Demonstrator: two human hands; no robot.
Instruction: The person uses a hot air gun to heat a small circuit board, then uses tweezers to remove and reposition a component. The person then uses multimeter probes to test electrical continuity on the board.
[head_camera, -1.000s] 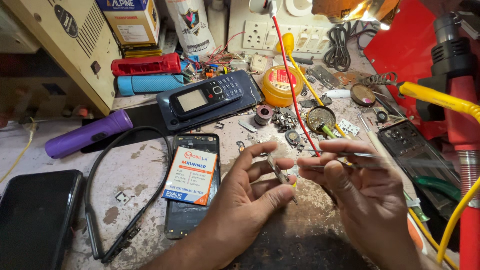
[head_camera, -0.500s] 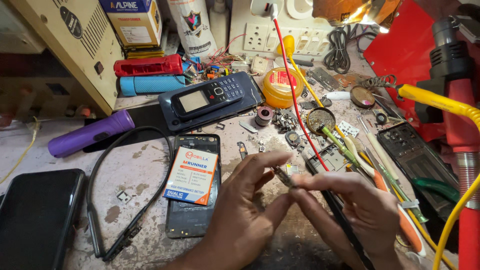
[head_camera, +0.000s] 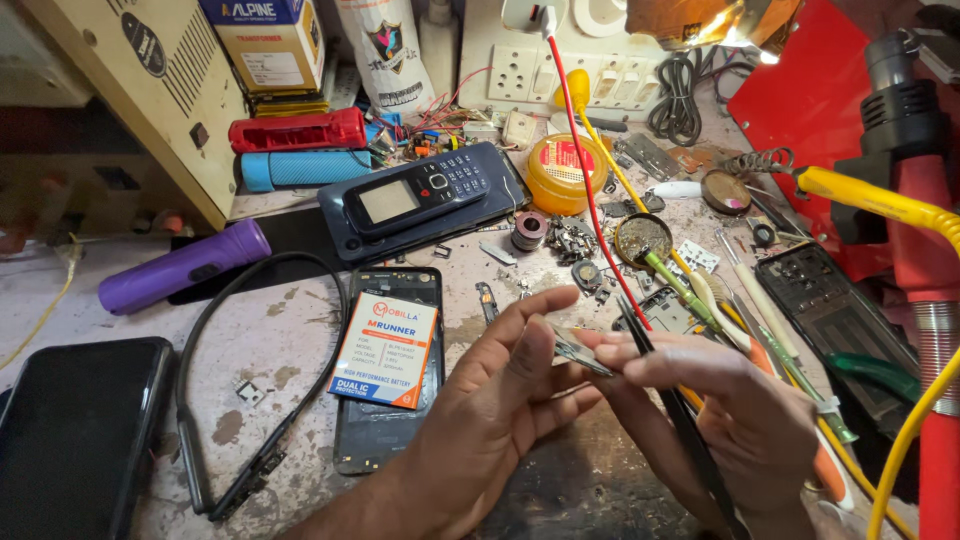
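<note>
Far left lies a purple torch (head_camera: 180, 267); nearer, a phone battery (head_camera: 385, 350) rests on an opened handset. At near centre the left hand (head_camera: 490, 420) pinches a small circuit board (head_camera: 578, 350) between thumb and fingertips. The right hand (head_camera: 740, 420) is closed on black tweezers (head_camera: 680, 420), touching the board. The board looks light, stiff and fragile; hold it by its edges.

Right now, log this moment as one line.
left hand: pinching small circuit board | right hand: holding black tweezers, tip at board | nearby: white-orange battery on opened phone
</note>
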